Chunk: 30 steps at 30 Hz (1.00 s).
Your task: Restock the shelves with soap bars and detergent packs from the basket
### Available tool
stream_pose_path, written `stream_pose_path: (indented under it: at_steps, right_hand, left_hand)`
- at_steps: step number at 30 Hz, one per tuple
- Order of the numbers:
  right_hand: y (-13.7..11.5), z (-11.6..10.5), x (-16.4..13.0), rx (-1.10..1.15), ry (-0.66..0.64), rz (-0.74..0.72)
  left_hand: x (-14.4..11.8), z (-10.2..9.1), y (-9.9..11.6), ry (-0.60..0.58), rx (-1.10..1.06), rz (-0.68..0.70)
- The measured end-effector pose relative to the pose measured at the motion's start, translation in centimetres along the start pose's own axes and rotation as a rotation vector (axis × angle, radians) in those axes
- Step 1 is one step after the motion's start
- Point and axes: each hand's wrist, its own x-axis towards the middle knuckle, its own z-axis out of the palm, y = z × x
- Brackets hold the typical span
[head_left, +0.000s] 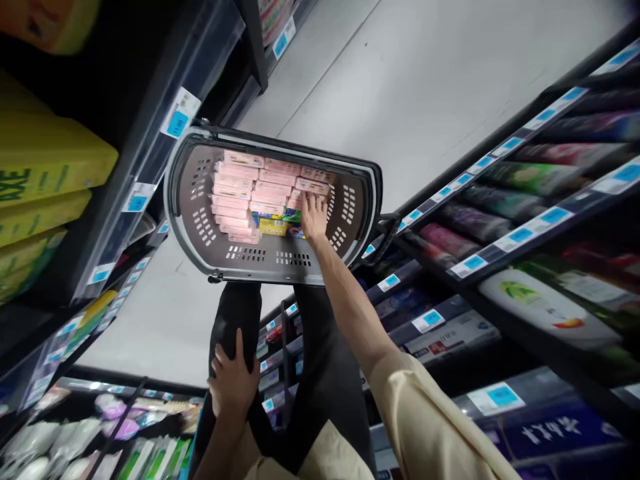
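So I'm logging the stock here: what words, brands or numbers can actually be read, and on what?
None can be read for sure.
Yellow packs: dark green letters, cut off and blurred.
Blue box: white characters, too blurred.
Blue shelf tags: too small.
Pink boxes in the basket under the right hand: print unreadable.

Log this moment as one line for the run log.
right hand: reaching into basket, on pink boxes | left hand: resting on own leg | place: shop aisle, shelves on both sides
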Motion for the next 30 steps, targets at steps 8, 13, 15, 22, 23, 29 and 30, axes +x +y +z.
stream_pose_path:
  at_steps: [8, 13, 15, 22, 23, 29, 30]
  right_hand:
    - [0.4, -0.4, 1.0, 0.003, -0.054, -0.021]
    - [-0.2, -2.8, 1.3, 0.073, -0.110, 0.054]
    - [-0.5, -3.6, 0.5, 0.106, -0.115, 0.122]
    - [-1.7, -8.9, -9.5, 0.521, -0.166, 0.291]
    - [-2.2, -10.4, -11.7, 0.619, -0.176, 0.277]
    - [-8.4, -20.0, -25.5, 1.129, -0.282, 0.063]
    - [-9.8, -21.3, -27.4, 1.177, -0.312, 0.024]
  left_hand:
    - [0.4, -0.1, -0.8, 0.005, -0.067, -0.016]
    - [0.0, 0.6, -0.8, 0.038, -0.083, -0.008]
    - [-0.3, 1.2, -0.7, 0.053, -0.095, -0.009]
    - [-2.0, 2.7, -2.1, -0.008, -0.282, 0.004]
    - [-2.5, 2.7, -2.6, -0.038, -0.362, 0.001]
    - [-7.0, -0.8, -6.0, -0.069, -1.023, 0.079]
    - [-8.1, -1.9, -6.4, -0.061, -1.124, 0.140]
